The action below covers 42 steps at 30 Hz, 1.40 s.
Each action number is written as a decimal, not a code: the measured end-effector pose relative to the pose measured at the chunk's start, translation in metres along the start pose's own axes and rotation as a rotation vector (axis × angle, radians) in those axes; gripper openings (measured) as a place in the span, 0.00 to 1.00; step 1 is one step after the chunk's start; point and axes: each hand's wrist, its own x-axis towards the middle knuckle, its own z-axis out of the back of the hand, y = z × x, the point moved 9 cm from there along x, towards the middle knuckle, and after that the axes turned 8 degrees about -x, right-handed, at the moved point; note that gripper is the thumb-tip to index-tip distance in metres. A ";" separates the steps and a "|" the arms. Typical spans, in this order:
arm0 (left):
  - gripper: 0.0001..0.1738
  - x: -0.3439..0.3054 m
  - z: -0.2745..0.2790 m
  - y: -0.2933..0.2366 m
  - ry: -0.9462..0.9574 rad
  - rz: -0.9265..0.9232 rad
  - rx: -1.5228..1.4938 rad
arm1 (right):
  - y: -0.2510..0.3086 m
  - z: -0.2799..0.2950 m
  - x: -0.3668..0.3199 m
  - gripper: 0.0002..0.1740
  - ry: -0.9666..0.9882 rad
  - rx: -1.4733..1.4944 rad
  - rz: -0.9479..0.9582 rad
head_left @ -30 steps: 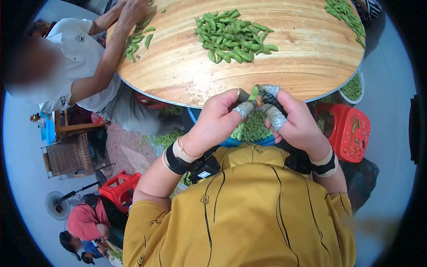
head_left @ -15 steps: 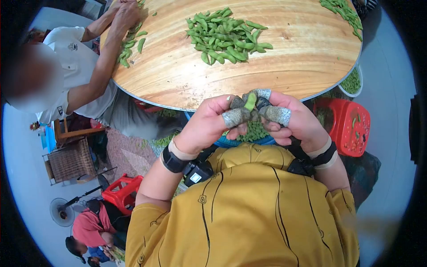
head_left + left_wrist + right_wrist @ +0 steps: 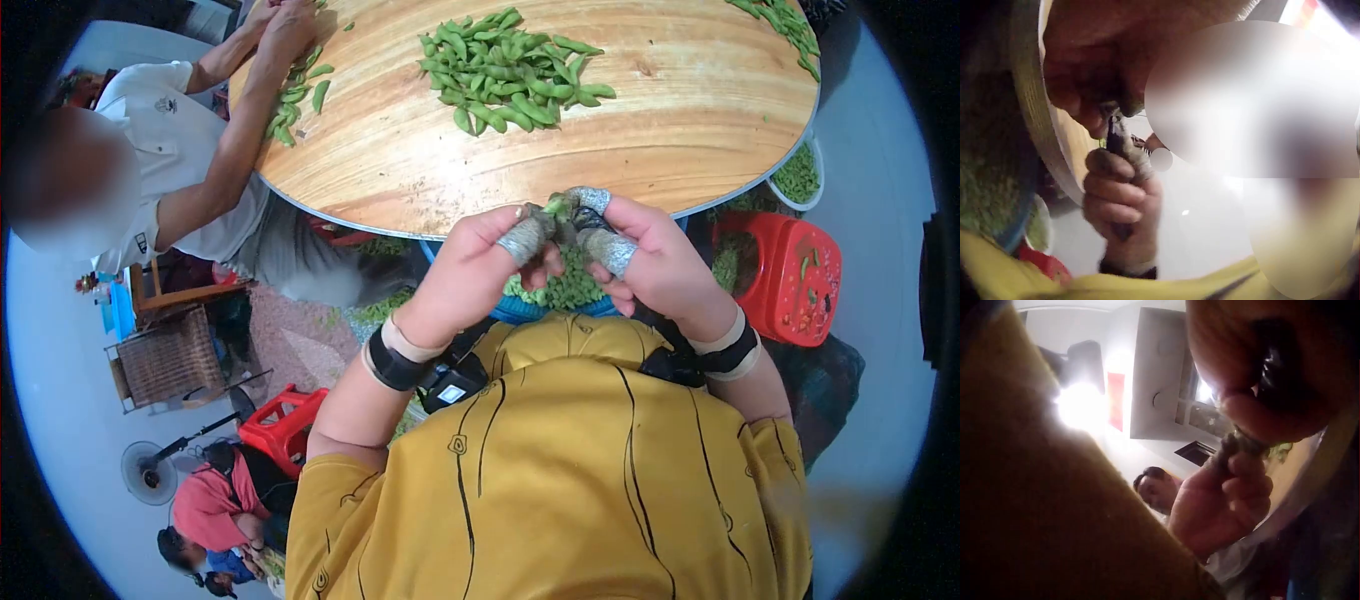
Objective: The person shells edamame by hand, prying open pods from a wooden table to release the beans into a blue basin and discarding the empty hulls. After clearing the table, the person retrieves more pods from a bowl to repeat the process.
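Note:
In the head view, a green soybean pod (image 3: 555, 204) is pinched between both hands in front of the table edge, mostly covered by the fingertips. My left hand (image 3: 478, 262) holds it from the left with thumb and forefinger; grey tape wraps these fingers. From the right, my right hand (image 3: 662, 258) meets it, thumb and forefinger also taped, with black wrapping between them. Below the hands, shelled green beans (image 3: 572, 282) fill a blue basin (image 3: 518, 308). The left wrist view shows the right hand (image 3: 1119, 200) with curled fingers; the pod is hidden there.
On the wooden table (image 3: 370, 165) lies a pile of soybean pods (image 3: 505, 75), with more pods (image 3: 785, 28) at the far right. A person in a white shirt (image 3: 185, 150) works at the left. A red stool (image 3: 795, 285) and a white bowl of beans (image 3: 797, 178) stand at the right.
Both hands lowered a little, then rose again toward the table edge. The pod, plainly visible half a second ago, is now mostly covered by the closed-up fingertips.

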 end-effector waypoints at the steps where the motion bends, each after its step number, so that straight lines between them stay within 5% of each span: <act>1: 0.08 -0.004 -0.009 0.013 0.059 0.206 -0.487 | 0.001 0.000 -0.001 0.17 0.001 0.001 0.001; 5: 0.09 -0.008 -0.014 0.016 0.136 0.202 -0.473 | -0.007 0.005 -0.005 0.16 0.029 0.070 -0.031; 7: 0.09 -0.007 -0.009 0.008 0.049 0.112 -0.065 | -0.014 0.007 0.000 0.14 0.009 -0.039 -0.010; 9: 0.08 -0.007 -0.008 0.003 0.033 0.011 0.166 | 0.032 0.019 -0.014 0.12 -0.409 -0.566 0.600; 11: 0.08 -0.007 -0.010 -0.005 0.016 -0.092 0.397 | 0.038 0.015 -0.015 0.11 -0.381 -0.631 0.521; 13: 0.08 -0.014 -0.024 -0.030 0.030 -0.411 0.797 | 0.037 0.014 -0.013 0.11 -0.351 -0.695 0.441; 16: 0.09 -0.015 -0.030 -0.023 0.095 -0.381 0.918 | 0.038 0.008 -0.007 0.11 -0.268 -0.842 0.474; 19: 0.06 -0.019 -0.033 -0.022 0.179 -0.341 0.813 | 0.026 0.010 0.000 0.11 -0.214 -0.831 0.363; 22: 0.04 -0.021 -0.035 -0.026 0.238 -0.305 0.562 | 0.021 0.005 0.000 0.12 -0.083 -0.610 0.364; 24: 0.05 -0.021 -0.035 -0.026 0.244 -0.260 0.518 | 0.017 0.002 -0.003 0.13 -0.018 -0.360 0.204; 30: 0.06 -0.022 -0.034 -0.018 0.270 -0.325 0.712 | 0.026 -0.001 -0.002 0.12 -0.109 -0.781 0.404; 32: 0.07 -0.023 -0.035 -0.017 0.288 -0.316 0.727 | 0.019 0.002 0.000 0.13 -0.130 -0.699 0.354; 35: 0.09 -0.023 -0.016 -0.002 0.181 0.015 0.167 | 0.009 0.009 -0.002 0.14 -0.118 -0.592 0.219; 37: 0.09 -0.024 -0.007 0.004 0.140 0.019 0.074 | -0.001 0.013 -0.003 0.14 -0.090 -0.564 0.133; 39: 0.09 -0.023 0.000 0.006 0.125 0.034 0.034 | 0.017 0.007 -0.010 0.14 -0.137 -0.754 0.420; 40: 0.09 -0.023 -0.002 0.003 0.125 0.035 0.032 | 0.021 0.004 -0.011 0.14 -0.136 -0.754 0.417; 42: 0.10 -0.023 -0.010 0.004 0.131 0.170 0.011 | 0.012 0.006 -0.007 0.12 -0.127 -0.286 0.126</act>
